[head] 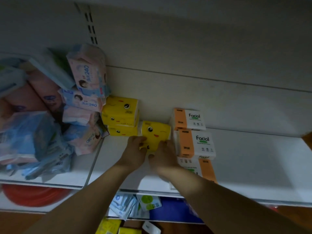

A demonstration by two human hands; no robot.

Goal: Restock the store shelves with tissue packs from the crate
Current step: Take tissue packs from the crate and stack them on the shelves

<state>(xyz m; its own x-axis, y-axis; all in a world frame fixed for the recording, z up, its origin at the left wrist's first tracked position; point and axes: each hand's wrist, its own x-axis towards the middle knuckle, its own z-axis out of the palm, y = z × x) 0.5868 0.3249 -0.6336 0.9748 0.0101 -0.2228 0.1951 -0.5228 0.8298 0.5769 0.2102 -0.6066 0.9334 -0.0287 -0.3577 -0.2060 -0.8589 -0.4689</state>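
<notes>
You are at the placing step. The yellow pack [156, 133] is on the shelf [253, 162], in the gap between the yellow stack [120, 114] on its left and the Facial packs [194, 142] on its right. It is close to both, face up, and turned a little askew. I cannot tell whether it lies on the shelf board or on another pack beneath it.

Your left grip [135, 149] is curled round the pack's near left corner. Your right grip [163, 154] is curled round its near right edge, just beside the Facial packs. Both are pinching the pack, neither is spread.

The pack looks nearly home, so I judge this one item close to done, though much of the shelf to the right is bare. The next move calls for a short push towards the back wall while you square the pack with the stack. Then ease your fingers out sideways. The gap is tight on the right, and the soft wrap could drag a Facial pack out of line.

After that, let go and reach down for another. More yellow packs [109, 227] show at the bottom edge, but I cannot make out the crate itself.
</notes>
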